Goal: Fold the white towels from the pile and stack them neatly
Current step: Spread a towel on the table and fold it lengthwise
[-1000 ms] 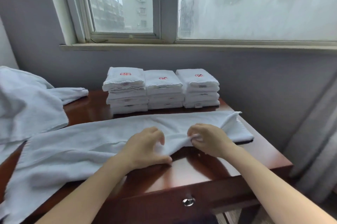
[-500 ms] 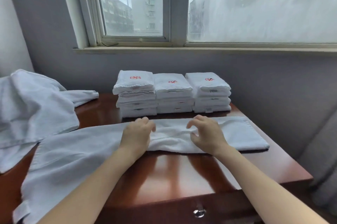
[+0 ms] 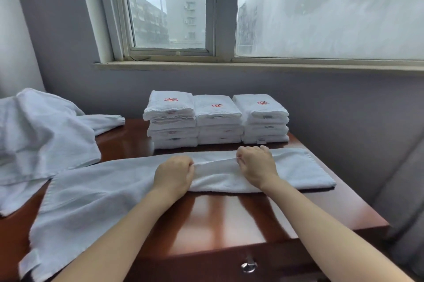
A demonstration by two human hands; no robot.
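A long white towel [image 3: 96, 192] lies across the brown table [image 3: 229, 219], folded lengthwise on its right half. My left hand [image 3: 174, 174] and my right hand [image 3: 255, 164] both pinch the towel's far folded edge near its middle, a short gap apart, fingers curled. Behind them stand three stacks of folded white towels with red emblems: left stack [image 3: 171, 118], middle stack [image 3: 218, 118], right stack [image 3: 262, 118]. A loose pile of unfolded white towels [image 3: 39, 135] sits at the left of the table.
A grey wall and a window sill [image 3: 252, 66] rise right behind the stacks. A drawer knob [image 3: 249, 266] shows on the table's front. A grey curtain [image 3: 399, 190] hangs beyond the table's right edge.
Both hands carried the towel's near edge away from me over to its far edge, folding the right half lengthwise. They now grip that far edge with curled fingers.
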